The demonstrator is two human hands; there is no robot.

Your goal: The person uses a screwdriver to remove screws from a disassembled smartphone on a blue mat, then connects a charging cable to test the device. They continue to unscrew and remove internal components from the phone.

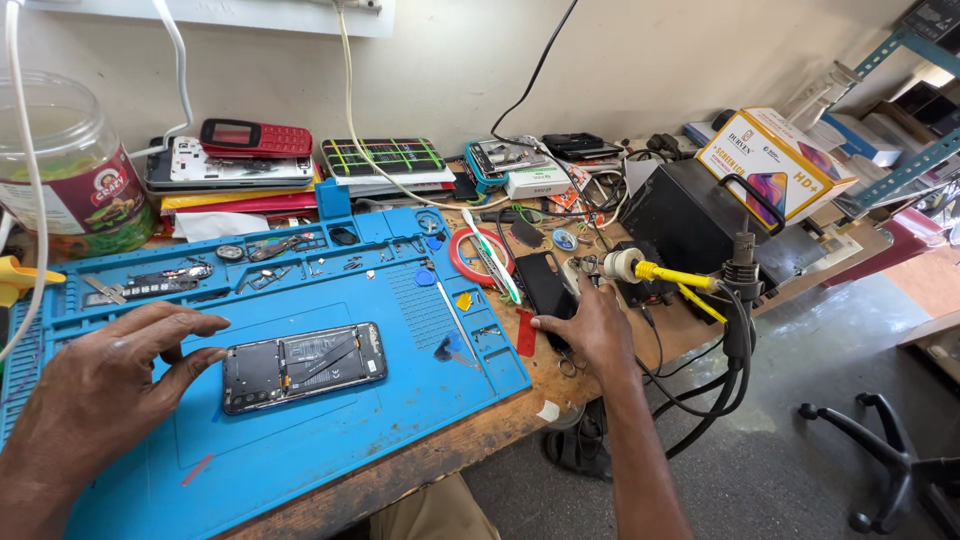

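An opened smartphone (pixel 304 365), back cover off with its insides showing, lies flat on a blue repair mat (pixel 330 440). My left hand (pixel 105 385) rests on the mat at the phone's left end, thumb and fingers touching its edge. My right hand (pixel 590 325) reaches to the right of the mat and lies on a black phone panel (pixel 545 285) on the wooden bench. Its fingers are spread over the panel, and I cannot tell whether they grip it.
A red tape roll (pixel 478 257), white tweezers, picks and small parts lie near the mat's upper right. A black station box (pixel 690 215) with a yellow-handled tool (pixel 665 272) and cables stands to the right. Phones (pixel 255 138), a jar (pixel 75 170) and boxes line the wall.
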